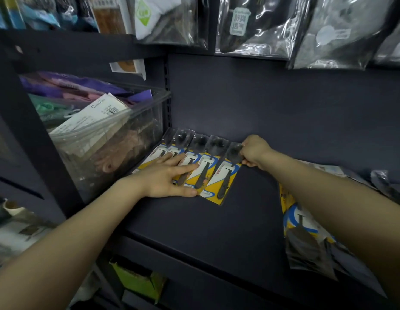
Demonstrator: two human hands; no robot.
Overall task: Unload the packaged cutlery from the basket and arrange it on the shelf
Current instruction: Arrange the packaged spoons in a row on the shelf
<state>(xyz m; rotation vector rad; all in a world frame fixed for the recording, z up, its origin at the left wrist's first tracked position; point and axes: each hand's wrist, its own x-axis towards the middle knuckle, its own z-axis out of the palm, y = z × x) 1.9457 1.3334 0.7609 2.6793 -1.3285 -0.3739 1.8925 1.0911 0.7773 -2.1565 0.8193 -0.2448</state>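
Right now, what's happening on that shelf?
A person is lining up packaged spoons on the dark shelf. The left hand lies flat on the row of packs at the back left, while the right hand pinches the rightmost pack, setting it against its neighbour. More packs lie loose on the right, under the right forearm. No basket is in view.

The picture is dim, and the dark shelf [216, 220] soaks up most of the light, so its far corners look almost black. Light comes from above, making white shiny glare on the hanging plastic bags [257, 25] at the far top and a soft shadow under the left hand [165, 177]. The middle is fairly sharp, but the near left and right edges are blurry, and straight lines bend and stretch near the edges because the lens is very wide.
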